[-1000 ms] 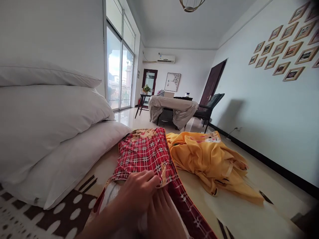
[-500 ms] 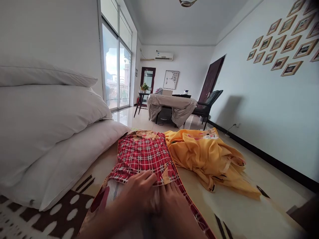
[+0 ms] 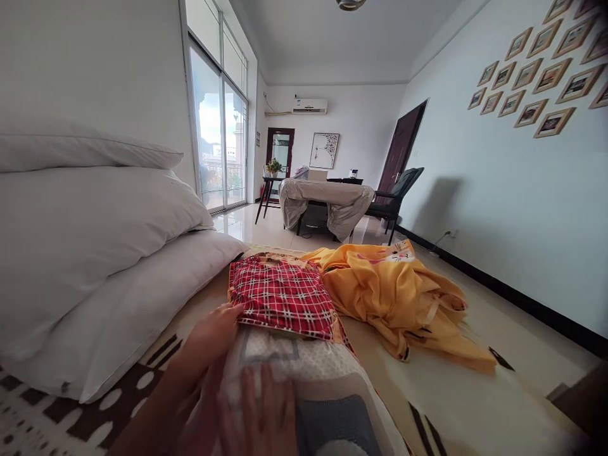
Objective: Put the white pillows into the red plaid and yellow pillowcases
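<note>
Apart now, the left hand (image 3: 209,342) and right hand (image 3: 270,405) were close together at the red cloth's (image 3: 285,294) near edge half a second ago; that edge has since drawn back on the right, baring more of the pad (image 3: 327,364). The cloth lies at mid-frame, over the pad's far part. Left fingertips meet its near left corner, though whether they pinch it I cannot tell; the right fingers, blurred, reach out straight over the pad at bottom centre. Best, I'd judge, to work the corner gently and keep the other palm flat, so the layers don't bunch. Watch the right edge, up against the yellow cloth (image 3: 394,291). Pillows (image 3: 118,221) crowd the left; the sheet (image 3: 456,392) at lower right gives more elbow room. Farther off, upper centre, stands a draped table (image 3: 332,192).
</note>
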The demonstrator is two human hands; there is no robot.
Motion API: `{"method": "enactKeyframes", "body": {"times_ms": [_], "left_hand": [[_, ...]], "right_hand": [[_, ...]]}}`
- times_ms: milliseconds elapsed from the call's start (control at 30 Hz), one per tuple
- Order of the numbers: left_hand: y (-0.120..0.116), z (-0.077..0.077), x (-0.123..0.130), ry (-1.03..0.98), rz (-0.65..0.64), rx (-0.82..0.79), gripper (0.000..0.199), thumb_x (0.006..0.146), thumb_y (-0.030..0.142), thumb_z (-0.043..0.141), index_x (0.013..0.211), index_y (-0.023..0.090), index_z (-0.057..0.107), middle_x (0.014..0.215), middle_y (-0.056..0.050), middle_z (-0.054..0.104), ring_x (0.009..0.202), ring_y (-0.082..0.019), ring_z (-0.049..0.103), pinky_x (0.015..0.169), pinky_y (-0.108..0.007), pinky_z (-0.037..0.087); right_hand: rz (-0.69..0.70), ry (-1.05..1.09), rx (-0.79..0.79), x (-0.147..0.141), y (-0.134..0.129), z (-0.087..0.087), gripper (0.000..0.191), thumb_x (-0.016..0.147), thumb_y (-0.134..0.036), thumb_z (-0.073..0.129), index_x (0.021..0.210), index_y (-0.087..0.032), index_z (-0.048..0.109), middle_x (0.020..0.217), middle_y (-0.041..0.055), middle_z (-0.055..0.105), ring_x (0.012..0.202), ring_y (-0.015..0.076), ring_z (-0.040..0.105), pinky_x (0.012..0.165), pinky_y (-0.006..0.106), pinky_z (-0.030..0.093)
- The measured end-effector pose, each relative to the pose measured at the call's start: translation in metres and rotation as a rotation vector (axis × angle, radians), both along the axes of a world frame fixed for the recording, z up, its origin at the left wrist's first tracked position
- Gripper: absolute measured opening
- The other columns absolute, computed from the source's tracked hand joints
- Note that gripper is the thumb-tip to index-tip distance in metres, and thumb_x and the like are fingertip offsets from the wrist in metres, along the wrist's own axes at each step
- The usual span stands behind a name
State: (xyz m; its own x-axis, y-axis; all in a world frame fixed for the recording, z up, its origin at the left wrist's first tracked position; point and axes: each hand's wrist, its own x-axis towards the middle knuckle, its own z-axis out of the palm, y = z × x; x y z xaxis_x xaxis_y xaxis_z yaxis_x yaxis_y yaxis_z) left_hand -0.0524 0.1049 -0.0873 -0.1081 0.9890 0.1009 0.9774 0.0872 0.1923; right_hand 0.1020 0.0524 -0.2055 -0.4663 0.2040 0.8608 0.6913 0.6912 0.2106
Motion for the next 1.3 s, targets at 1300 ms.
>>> {"method": "enactKeyframes", "body": {"times_ms": [1300], "left_hand": [[-0.016,0.014,0.017,0.114,-0.148,0.016,0.022,0.081,0.011,0.042,0.091,0.016,0.062,0.100,-0.010,0.066,0.092,-0.026,0.063,0.079,-0.038,0.046]], "right_hand": [[0.104,-0.214,-0.377,0.048,0.050,0.072,0.044,0.067,-0.020,0.062,0.110,-0.021,0.056,0.089,0.0045,0.061,0.077,0.0230,0.051,0.072,0.035,0.037]]}}
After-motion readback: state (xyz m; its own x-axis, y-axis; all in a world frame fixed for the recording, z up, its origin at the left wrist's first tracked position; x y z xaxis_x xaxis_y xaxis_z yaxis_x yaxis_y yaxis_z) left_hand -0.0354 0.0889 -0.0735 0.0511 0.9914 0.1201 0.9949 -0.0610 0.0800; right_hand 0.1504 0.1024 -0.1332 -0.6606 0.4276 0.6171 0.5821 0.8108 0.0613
